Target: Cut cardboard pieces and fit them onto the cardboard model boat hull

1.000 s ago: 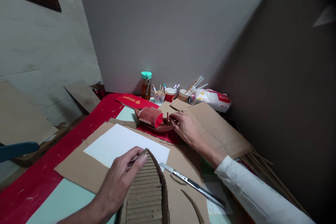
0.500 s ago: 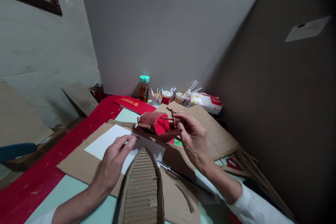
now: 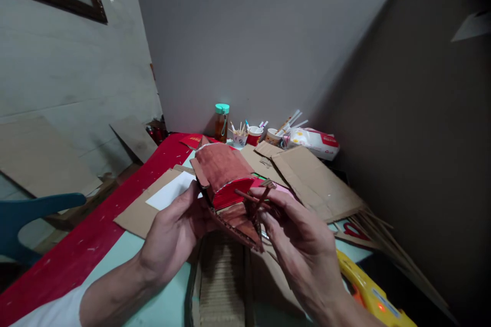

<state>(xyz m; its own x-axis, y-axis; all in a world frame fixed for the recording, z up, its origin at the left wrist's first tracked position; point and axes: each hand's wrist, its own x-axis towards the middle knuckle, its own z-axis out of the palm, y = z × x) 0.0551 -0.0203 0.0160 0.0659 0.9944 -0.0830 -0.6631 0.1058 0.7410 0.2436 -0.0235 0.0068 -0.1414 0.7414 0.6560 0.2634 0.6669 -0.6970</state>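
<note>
Holding one small model boat (image 3: pixel 226 184) at the centre of the frame, both hands are closed on it and keep it raised above the bench (image 3: pixel 161 306). The left hand (image 3: pixel 174 232) grips the hull from the lower left, fingers curled under it. The right hand (image 3: pixel 303 245) pinches the thin brown stick parts at the boat's near end between thumb and fingertips. The model has a brown, suede-like arched roof, a red ribbed front panel and a dark brown pointed hull. Directly below it lies one larger boat hull (image 3: pixel 220 286) of plain corrugated cardboard, its ribbed layers visible. One white paper sheet (image 3: pixel 171 191) rests on a flat brown cardboard sheet (image 3: pixel 136 214) at left centre. Further flat cardboard pieces (image 3: pixel 314 184) lie at right centre. Against the back wall stand one amber bottle with a teal cap (image 3: pixel 221 122) and three paper cups (image 3: pixel 255 135) holding sticks and pens; beside them lies one white-and-red soft pack (image 3: pixel 314 143). One yellow plastic tool (image 3: pixel 368 291) shows at the lower right. A red cloth strip (image 3: pixel 76 250) covers the bench's left edge.
</note>
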